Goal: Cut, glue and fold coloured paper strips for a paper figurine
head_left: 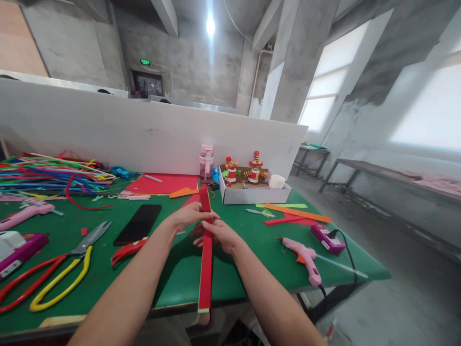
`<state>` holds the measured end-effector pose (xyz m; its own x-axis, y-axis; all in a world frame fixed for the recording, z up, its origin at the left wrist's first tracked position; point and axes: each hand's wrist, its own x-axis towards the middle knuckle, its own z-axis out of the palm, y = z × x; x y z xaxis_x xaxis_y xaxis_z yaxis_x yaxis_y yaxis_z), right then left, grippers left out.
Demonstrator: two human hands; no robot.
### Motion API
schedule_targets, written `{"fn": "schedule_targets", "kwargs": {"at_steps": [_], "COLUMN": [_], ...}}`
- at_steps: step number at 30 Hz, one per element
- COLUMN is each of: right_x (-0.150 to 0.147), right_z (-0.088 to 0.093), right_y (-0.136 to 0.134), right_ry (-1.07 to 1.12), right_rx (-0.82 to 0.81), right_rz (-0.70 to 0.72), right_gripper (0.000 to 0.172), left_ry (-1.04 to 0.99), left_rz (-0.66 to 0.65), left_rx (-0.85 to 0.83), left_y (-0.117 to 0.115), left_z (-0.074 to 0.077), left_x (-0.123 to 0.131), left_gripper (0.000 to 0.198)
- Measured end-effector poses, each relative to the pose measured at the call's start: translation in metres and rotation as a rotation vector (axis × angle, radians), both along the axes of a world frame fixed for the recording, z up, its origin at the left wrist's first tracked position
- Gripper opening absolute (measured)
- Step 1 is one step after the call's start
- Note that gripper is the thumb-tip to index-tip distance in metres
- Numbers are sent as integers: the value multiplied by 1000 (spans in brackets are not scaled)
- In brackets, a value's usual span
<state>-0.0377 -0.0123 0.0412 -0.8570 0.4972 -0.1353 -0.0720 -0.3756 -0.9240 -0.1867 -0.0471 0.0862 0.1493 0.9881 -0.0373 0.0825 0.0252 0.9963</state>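
Observation:
A long red strip with a pale green edge (206,269) stands lengthwise in front of me, its near end reaching past the table's front edge. My left hand (189,215) grips it near the far end, fingers closed on it. Just below, my right hand (221,234) pinches the same strip, thumb on its red face and some fingers behind it. Left of my hands lie a red-handled utility knife (127,251) and a black phone (139,224). To the right, a pink glue gun (304,257) rests on the green table (259,266).
Large scissors (77,254) lie at the left, near a heap of coloured pipe cleaners (54,175). A white box (255,196) with small figures and a tape roll stands at the back, beside a pink bottle (206,161). A purple power strip (327,239) sits right, its cable trailing.

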Motion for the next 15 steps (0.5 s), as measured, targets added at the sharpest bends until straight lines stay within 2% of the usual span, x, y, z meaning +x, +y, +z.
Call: {"fn": "schedule_targets", "kwargs": {"at_steps": [3, 9, 15], "right_x": [-1, 5, 7], "right_z": [0, 4, 6], "right_y": [-1, -5, -2], "right_ry": [-21, -41, -40], "right_rx": [22, 5, 4], "right_rz": [-45, 190, 247], "right_gripper": [41, 48, 52], "left_ry": [-1, -45, -91], "left_rz": [50, 194, 268], "left_rx": [24, 72, 80], "left_y": [2, 3, 2], "left_z": [2, 10, 10], "left_x": [-3, -26, -25], "left_gripper": [33, 39, 42]}}
